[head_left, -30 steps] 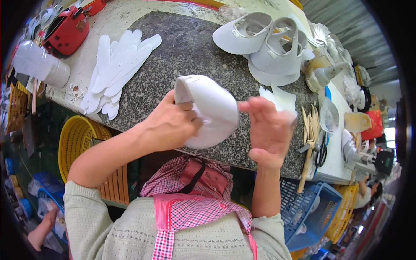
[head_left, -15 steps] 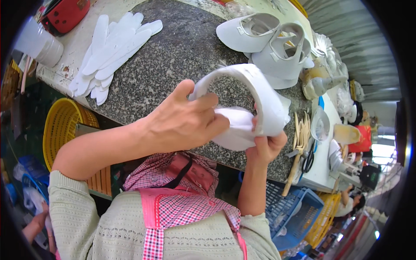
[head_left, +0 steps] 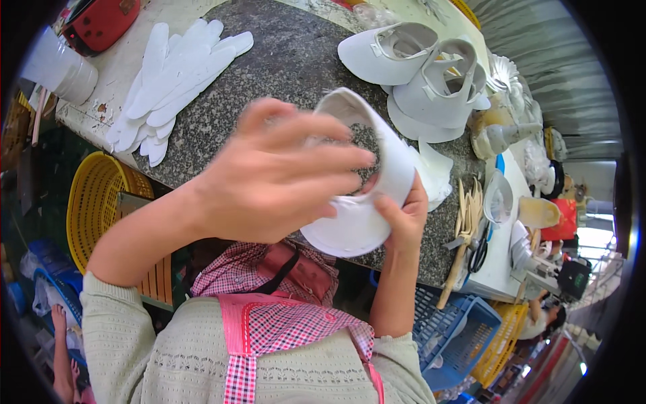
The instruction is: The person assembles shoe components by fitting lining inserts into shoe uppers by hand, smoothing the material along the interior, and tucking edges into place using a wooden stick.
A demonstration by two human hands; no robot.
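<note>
A white shoe upper [head_left: 353, 229] is held up over the speckled stone slab, its rounded toe end turned toward me and its opening facing left. My right hand [head_left: 406, 217] grips it from the right side, thumb in front and fingers behind. In front of the opening is my left hand [head_left: 286, 172], fingers outstretched and slightly blurred; whether the fingertips touch the upper I cannot tell. Another white piece [head_left: 434, 173] lies on the slab just behind the held one. Farther off sits a group of similar white uppers [head_left: 431, 94].
Fanned white insole-shaped pieces [head_left: 178, 74] lie at the far left beside a clear plastic jar [head_left: 70, 77] and a red pot [head_left: 104, 27]. To the right are a wooden-handled brush [head_left: 457, 259], black scissors [head_left: 478, 252] and a bottle [head_left: 501, 138]. Yellow [head_left: 101, 209] and blue baskets [head_left: 464, 337] stand below.
The upper has turned so its toe end is lower and toward me. My left hand has come off its edge and spread its fingers; my right hand has shifted slightly left, still gripping.
</note>
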